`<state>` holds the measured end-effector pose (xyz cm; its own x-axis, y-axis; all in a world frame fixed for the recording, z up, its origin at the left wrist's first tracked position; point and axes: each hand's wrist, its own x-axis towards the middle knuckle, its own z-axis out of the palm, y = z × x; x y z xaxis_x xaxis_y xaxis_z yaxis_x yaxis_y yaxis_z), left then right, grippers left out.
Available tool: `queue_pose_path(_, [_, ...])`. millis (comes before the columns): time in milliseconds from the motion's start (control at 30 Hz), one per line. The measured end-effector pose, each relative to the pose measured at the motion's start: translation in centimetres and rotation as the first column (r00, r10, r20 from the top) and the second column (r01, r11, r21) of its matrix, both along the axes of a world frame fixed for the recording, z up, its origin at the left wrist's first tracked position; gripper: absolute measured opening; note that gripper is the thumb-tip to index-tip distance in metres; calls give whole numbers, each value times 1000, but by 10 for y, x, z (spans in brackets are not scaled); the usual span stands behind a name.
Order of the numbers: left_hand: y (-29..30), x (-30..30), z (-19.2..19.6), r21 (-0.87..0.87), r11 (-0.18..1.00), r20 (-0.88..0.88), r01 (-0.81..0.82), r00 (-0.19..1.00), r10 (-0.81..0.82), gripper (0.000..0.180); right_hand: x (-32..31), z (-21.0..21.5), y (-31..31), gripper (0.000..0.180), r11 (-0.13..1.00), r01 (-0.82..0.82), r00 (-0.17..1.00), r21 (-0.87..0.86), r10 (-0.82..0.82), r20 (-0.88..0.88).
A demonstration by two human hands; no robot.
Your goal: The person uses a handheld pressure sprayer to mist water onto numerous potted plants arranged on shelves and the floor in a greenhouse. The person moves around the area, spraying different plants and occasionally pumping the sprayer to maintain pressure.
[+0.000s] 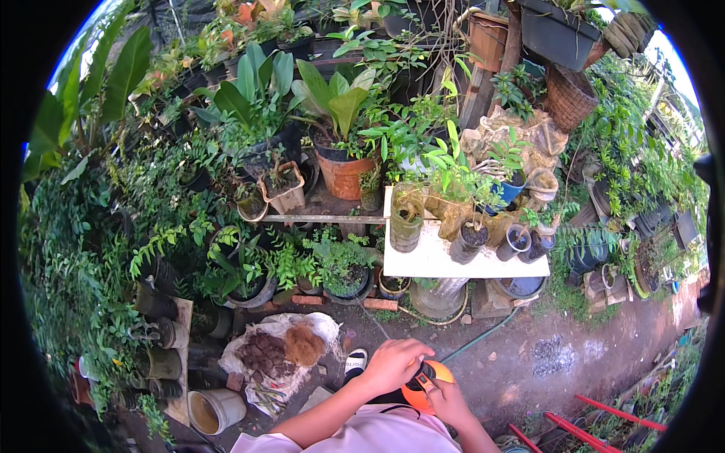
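Observation:
Close in front of my body is a rounded orange bottle with a black top (441, 371), which looks like a hand sprayer. My right hand (451, 405) is closed round its black upper part, with the thumb along an orange-and-black piece. From the left, my left hand (394, 365) reaches across to the top, its fingers bent together over it. Exactly what the left fingertips grip is hidden. Part of the orange body shows below and between the hands.
A white table (491, 267) ahead carries several potted plants. To the left, a white sack (326, 329) bears dark soil (264, 355) and brown fibre (304, 345), near a pale bucket (229, 411). A green hose (483, 334) crosses the ground; red bars (578, 430) lie lower right.

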<state>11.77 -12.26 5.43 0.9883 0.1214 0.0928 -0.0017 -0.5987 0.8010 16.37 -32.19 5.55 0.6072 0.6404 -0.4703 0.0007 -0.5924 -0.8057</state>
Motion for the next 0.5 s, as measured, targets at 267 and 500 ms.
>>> queue_pose_path(267, [-5,1,19,23,998,72,57,996,-58,26,1,-11,-16,31,997,-28,999,68,26,31])
queue_pose_path(500, [50,7,93,269,961,328,64,932,-154,30,12,5,-25,46,988,-121,971,91,99,220])
